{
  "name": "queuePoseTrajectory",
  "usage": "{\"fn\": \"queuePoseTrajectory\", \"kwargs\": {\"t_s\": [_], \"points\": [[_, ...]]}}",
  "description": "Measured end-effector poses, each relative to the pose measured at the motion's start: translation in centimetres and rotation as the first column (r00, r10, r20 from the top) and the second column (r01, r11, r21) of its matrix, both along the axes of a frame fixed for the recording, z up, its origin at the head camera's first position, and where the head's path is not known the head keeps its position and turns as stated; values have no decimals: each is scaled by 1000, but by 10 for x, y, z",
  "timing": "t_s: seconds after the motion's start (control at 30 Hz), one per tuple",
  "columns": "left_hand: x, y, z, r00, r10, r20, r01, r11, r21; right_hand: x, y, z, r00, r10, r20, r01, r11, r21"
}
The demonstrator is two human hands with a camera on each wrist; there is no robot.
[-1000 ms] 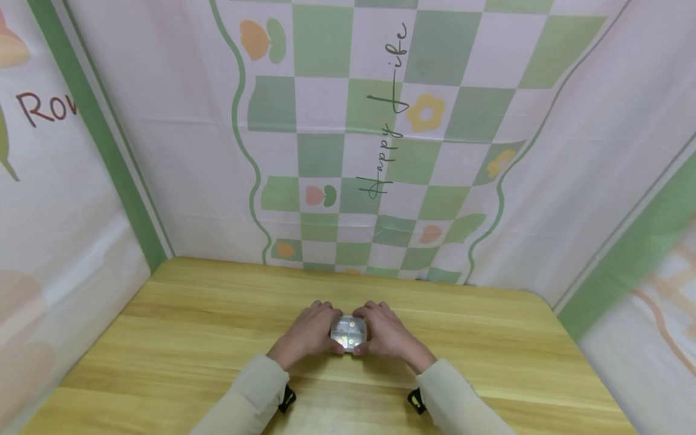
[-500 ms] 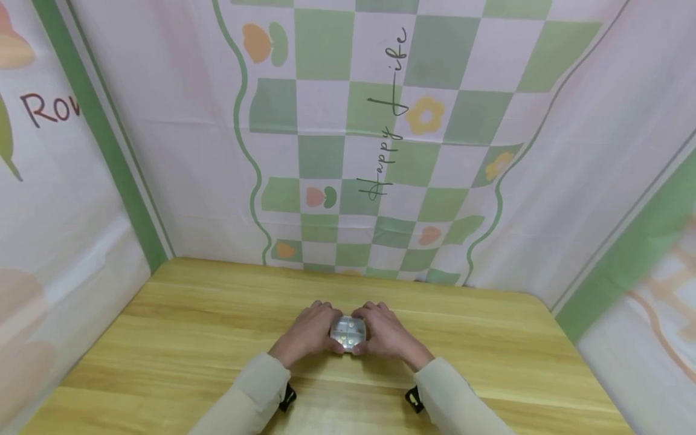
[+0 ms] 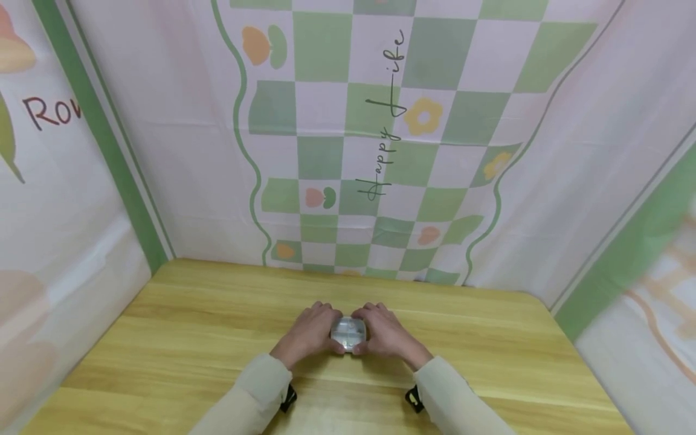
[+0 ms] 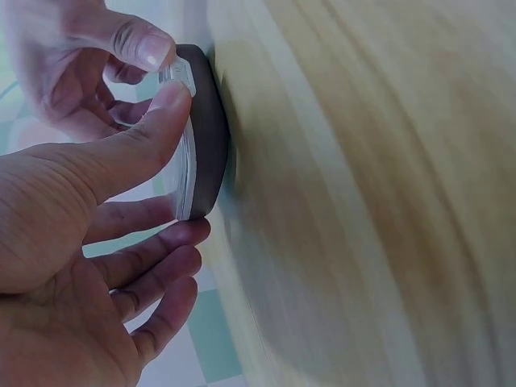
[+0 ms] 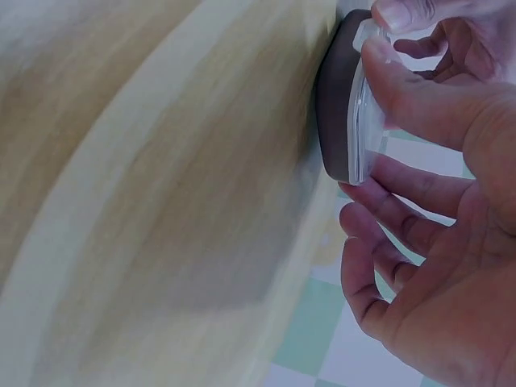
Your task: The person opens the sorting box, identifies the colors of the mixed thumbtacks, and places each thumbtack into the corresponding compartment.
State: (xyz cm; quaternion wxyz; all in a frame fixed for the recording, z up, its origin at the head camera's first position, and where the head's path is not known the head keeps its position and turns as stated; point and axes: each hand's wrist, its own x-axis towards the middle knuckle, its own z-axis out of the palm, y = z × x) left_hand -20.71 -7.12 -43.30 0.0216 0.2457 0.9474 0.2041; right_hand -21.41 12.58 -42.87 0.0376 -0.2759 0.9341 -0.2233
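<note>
A small case (image 3: pixel 348 334) with a clear lid and a dark base sits on the wooden table (image 3: pixel 163 338), near the middle of the near half, and both hands are clamped around it. The left hand (image 3: pixel 306 334) holds the case's left side and the right hand (image 3: pixel 387 335) holds its right side, so the two hands almost meet over it, with cream sleeves (image 3: pixel 255 393) running back toward the near edge. In the left wrist view, the left thumb presses on the edge of the clear lid (image 4: pixel 184 153) while the curled fingers (image 4: pixel 153 250) wrap under the far side of the dark base (image 4: pixel 208 137); the other hand's thumb tip touches the same lid corner. In the right wrist view, the right thumb lies along the lid's rim (image 5: pixel 360 113) and the fingers (image 5: pixel 387 242) curl around the far side, with the dark base (image 5: pixel 332 105) flat against the table. Behind the table hangs a cloth backdrop (image 3: pixel 380 139) of green and white checks with small flowers and cursive lettering, and similar cloth panels (image 3: pixel 54 181) close in the left and right sides.
</note>
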Motion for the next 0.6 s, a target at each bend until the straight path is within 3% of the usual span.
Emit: {"fn": "queuePoseTrajectory", "kwargs": {"t_s": [0.27,0.4,0.6], "points": [[2,3,2,999,6,-36,-8,999,-49,4,0,0,999,-25,-30,25,1000,-1],[2,2,3,1000,4,24,-4,1000,-23,6,1,-1,1000,-25,-8,25,1000,-4],[3,-8,0,991,-4,137,-8,996,87,8,8,0,997,-53,58,55,998,-32]]}}
